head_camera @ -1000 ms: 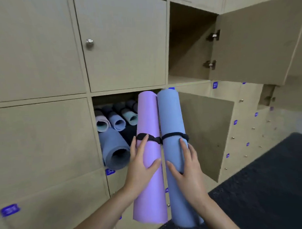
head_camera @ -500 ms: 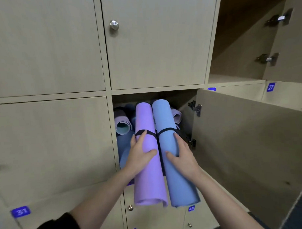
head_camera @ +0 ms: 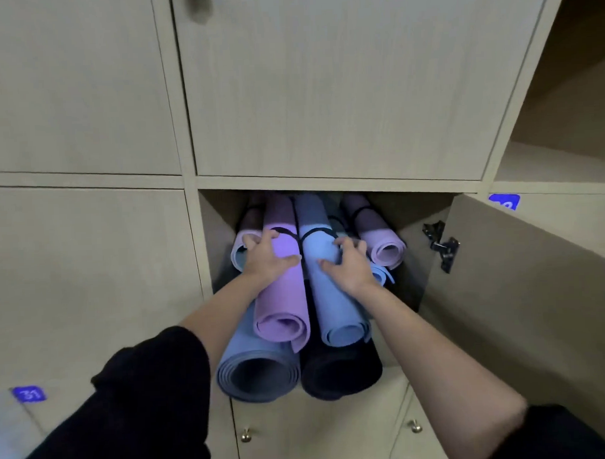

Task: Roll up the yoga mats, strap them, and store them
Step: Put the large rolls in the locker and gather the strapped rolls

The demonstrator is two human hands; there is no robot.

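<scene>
Nearest, a thick grey-blue rolled mat (head_camera: 258, 375) and a black rolled mat (head_camera: 340, 372) jut from the open beige locker compartment (head_camera: 410, 205). On top lie a purple rolled yoga mat (head_camera: 281, 298), grasped by the left hand (head_camera: 266, 259), and a light-blue rolled yoga mat (head_camera: 331, 304), grasped by the right hand (head_camera: 350, 265). Black straps (head_camera: 296, 234) bind both, half inside.

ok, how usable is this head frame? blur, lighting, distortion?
Head view: soft overall, motion blur on the left hand and right hand; 31 label fuzzy but legible. Dim, flat light, no glare; cubby back in shadow, darkening the far ends of the purple mat and blue mat; black mat shows no detail. Wide-angle bowing curves the locker edges.
</scene>
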